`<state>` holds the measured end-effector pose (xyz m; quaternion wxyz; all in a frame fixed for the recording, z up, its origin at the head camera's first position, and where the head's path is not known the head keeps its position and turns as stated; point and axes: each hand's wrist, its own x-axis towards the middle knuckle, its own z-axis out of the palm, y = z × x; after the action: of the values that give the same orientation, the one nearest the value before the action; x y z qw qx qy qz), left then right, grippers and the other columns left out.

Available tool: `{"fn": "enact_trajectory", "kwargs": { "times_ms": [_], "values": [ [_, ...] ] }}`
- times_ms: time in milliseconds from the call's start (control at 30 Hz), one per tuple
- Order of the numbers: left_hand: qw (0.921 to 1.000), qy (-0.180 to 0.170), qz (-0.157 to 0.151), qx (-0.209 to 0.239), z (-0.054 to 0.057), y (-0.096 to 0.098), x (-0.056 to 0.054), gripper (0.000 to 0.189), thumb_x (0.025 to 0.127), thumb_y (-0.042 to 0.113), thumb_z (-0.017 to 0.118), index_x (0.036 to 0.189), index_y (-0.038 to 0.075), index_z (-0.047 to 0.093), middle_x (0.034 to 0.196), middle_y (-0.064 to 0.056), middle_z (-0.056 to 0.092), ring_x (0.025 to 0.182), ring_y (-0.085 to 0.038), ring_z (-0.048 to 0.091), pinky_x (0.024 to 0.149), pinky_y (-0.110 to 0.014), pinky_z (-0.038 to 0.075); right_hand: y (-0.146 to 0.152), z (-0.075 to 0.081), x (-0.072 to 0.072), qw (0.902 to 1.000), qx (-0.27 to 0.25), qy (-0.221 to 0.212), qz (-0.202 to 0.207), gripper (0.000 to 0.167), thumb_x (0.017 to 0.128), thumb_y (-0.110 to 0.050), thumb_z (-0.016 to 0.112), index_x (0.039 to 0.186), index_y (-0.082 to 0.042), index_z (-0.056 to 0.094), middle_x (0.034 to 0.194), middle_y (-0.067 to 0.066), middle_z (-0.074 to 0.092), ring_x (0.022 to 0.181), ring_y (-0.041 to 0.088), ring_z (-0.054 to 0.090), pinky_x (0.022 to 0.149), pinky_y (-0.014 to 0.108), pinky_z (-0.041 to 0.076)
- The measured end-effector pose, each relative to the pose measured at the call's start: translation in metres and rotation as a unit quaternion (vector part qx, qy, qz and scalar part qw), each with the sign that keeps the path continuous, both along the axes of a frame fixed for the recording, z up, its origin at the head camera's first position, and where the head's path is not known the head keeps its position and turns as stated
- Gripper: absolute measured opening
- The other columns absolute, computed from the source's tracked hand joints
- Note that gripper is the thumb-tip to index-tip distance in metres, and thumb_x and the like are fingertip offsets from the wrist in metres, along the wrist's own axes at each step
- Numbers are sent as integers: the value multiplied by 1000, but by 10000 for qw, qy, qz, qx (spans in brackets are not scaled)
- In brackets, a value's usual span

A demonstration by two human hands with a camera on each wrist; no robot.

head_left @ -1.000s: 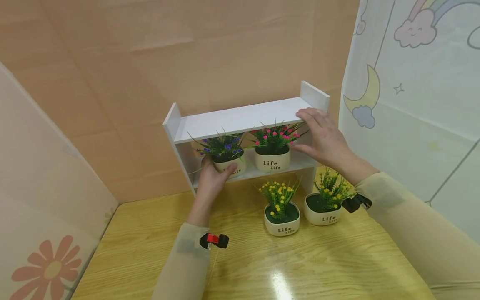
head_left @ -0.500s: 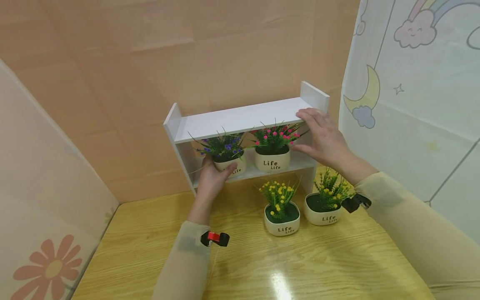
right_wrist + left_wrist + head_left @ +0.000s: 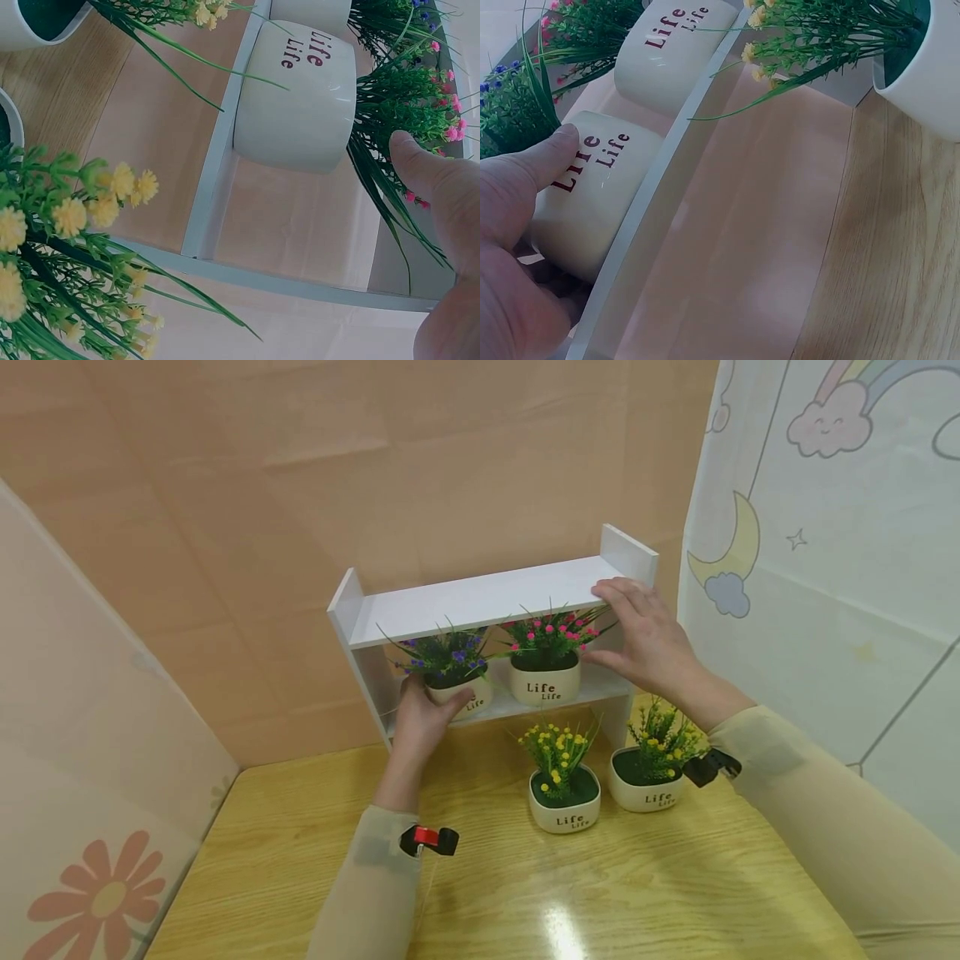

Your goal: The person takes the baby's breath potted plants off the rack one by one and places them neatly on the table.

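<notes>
On the table stands a shelf. Inside sit a pink flower pot and a purple flower pot. The right hand (thumb stuck out wide) touches the shelf's top; the left hand holds the purple pot.

I grip a purple-flowered potted plant, cream with dark "Life" lettering, roughly upright in the lower level of a white shelf unit; just right of it, a matching pink-flowered potted plant stands upright.

Peach backdrop behind wood-grain table (glossy).
</notes>
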<state>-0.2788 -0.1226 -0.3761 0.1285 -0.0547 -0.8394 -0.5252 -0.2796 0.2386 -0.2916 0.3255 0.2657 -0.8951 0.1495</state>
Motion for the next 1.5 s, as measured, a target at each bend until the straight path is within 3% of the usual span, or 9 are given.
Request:
{"fn": "enact_trajectory", "kwargs": {
  "times_ms": [300,533,633,800,1167,1333,1500],
  "values": [
    [9999,-72,99,6,-2,-1,2,104,92,46,91,168,1,36,162,-23,43,148,-43,47,119,-58,46,-1,-1,0,10000,-25,57,62,98,82,-23,101,161,-1,45,164,22,46,155,45,36,133,58,23],
    [9999,-73,-9,68,2,-2,3,101,92,43,91,167,3,36,156,-21,50,141,-41,53,114,-57,48,0,-1,0,10000,-23,17,-9,98,83,-24,100,160,0,45,164,23,46,155,46,36,133,57,22],
    [9999,-81,-49,50,1,-3,4,101,93,44,91,167,5,36,159,-20,50,147,-41,50,118,-57,46,0,-2,0,10000,-25,-29,-41,97,84,-24,100,160,-1,45,164,22,46,156,45,35,134,57,19],
    [9999,-119,-35,45,1,-6,9,101,92,48,91,167,6,37,163,-19,48,152,-43,46,121,-59,43,0,-2,1,10000,-31,-26,-45,97,84,-25,99,160,0,45,164,23,46,156,45,35,134,56,19],
    [9994,-147,-4,300,-1,-13,30,89,88,48,94,158,14,50,147,-11,59,137,-36,58,111,-57,52,0,-1,0,10000,-39,42,-1,96,84,-23,100,159,1,45,164,23,46,156,45,35,134,57,19],
    [9985,88,-215,494,-3,-19,38,80,88,40,96,153,15,56,140,-8,62,129,-30,62,107,-53,53,-1,0,1,10000,-43,64,6,97,83,-23,100,159,1,46,164,23,46,155,45,35,134,58,18],
    [9940,466,-762,632,-4,-23,42,62,90,23,95,142,17,64,129,-5,73,119,-26,70,102,-50,57,-1,-1,1,10000,-58,57,20,96,83,-23,100,159,0,46,163,23,46,155,46,35,134,56,19]
  ]
}}
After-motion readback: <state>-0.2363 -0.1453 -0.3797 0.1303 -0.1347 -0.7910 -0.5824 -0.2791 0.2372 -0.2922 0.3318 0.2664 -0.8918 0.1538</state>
